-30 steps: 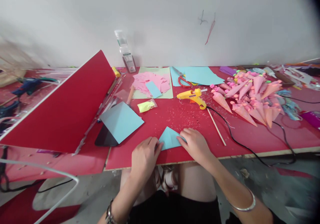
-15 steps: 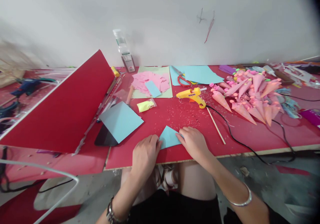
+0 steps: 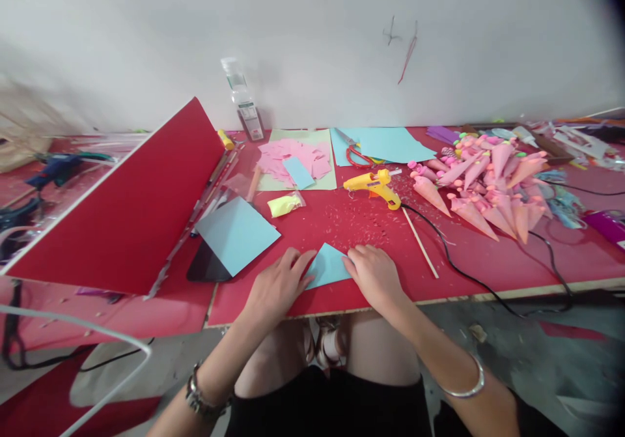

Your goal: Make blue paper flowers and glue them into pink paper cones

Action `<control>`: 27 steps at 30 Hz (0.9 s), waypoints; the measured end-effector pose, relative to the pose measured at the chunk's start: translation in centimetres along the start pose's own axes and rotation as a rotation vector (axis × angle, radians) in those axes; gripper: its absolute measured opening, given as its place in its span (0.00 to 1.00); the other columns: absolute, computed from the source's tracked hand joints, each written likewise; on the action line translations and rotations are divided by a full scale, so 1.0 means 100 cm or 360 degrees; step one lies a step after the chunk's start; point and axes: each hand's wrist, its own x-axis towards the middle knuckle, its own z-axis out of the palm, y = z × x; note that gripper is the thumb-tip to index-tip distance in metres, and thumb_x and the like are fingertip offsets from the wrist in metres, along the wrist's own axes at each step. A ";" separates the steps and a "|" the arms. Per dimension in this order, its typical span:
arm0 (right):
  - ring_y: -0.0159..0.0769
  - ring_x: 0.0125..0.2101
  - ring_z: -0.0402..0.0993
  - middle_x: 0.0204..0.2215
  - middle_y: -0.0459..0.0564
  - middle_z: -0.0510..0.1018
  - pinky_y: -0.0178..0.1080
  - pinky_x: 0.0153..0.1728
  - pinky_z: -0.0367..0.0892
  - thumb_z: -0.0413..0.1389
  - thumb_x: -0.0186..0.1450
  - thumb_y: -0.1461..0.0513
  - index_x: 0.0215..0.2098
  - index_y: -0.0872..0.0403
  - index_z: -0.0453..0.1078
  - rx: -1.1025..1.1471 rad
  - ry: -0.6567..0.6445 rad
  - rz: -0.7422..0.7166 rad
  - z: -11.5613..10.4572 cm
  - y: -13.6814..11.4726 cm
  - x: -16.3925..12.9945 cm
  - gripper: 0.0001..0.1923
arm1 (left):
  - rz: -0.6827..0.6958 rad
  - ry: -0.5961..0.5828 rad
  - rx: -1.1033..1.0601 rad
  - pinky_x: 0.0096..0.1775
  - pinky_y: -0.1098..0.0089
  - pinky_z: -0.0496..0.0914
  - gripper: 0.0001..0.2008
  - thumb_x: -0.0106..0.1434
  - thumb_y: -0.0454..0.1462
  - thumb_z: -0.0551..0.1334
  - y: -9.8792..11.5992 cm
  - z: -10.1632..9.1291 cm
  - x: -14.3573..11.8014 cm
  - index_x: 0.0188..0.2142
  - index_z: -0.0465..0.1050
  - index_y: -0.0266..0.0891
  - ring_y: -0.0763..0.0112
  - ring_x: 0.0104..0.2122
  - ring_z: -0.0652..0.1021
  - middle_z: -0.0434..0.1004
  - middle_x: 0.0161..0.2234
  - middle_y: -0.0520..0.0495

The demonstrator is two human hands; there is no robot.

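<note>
Your left hand [image 3: 276,285] has slid up over the blue paper [image 3: 328,266] at the desk's [image 3: 488,264] near edge. Both hands lie flat and open on it, right hand [image 3: 374,274] opposite. Press firmly along the fold, keeping edges aligned.

Bare arms – beaded bracelet [image 3: 199,398] on left wrist, thin silver bangle [image 3: 465,385] on right; black shorts [image 3: 332,404], prob.
</note>
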 end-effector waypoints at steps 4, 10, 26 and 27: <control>0.36 0.31 0.68 0.26 0.51 0.73 0.37 0.30 0.55 0.46 0.64 0.61 0.28 0.54 0.68 0.0003 -0.0002 -0.0016 0.000 -0.001 0.000 0.12 | 0.0331 0.0012 0.0002 0.41 0.67 0.65 0.18 0.63 0.39 0.50 0.000 -0.002 0.008 0.54 0.56 0.50 0.65 0.44 0.69 0.63 0.50 0.46; 0.38 0.32 0.69 0.27 0.52 0.73 0.37 0.30 0.56 0.45 0.64 0.61 0.29 0.54 0.68 -0.0015 -0.0006 -0.0005 0.000 -0.003 0.000 0.11 | 0.0477 -0.0056 -0.0032 0.50 0.64 0.58 0.20 0.65 0.41 0.46 0.007 -0.001 0.013 0.57 0.51 0.50 0.66 0.55 0.60 0.54 0.58 0.49; 0.37 0.31 0.69 0.27 0.51 0.73 0.37 0.30 0.57 0.44 0.65 0.63 0.29 0.54 0.68 -0.0033 -0.0012 -0.0003 0.001 -0.003 0.001 0.13 | 0.0467 -0.0204 -0.0144 0.55 0.61 0.52 0.22 0.64 0.44 0.45 -0.026 0.002 0.006 0.58 0.47 0.53 0.65 0.59 0.52 0.47 0.61 0.50; 0.37 0.32 0.69 0.27 0.51 0.73 0.37 0.30 0.57 0.44 0.65 0.63 0.29 0.54 0.68 -0.0030 -0.0015 -0.0005 0.001 -0.002 0.001 0.13 | 0.0463 -0.0197 -0.0134 0.55 0.61 0.53 0.22 0.65 0.44 0.46 -0.031 0.003 0.004 0.58 0.46 0.54 0.65 0.59 0.52 0.46 0.61 0.50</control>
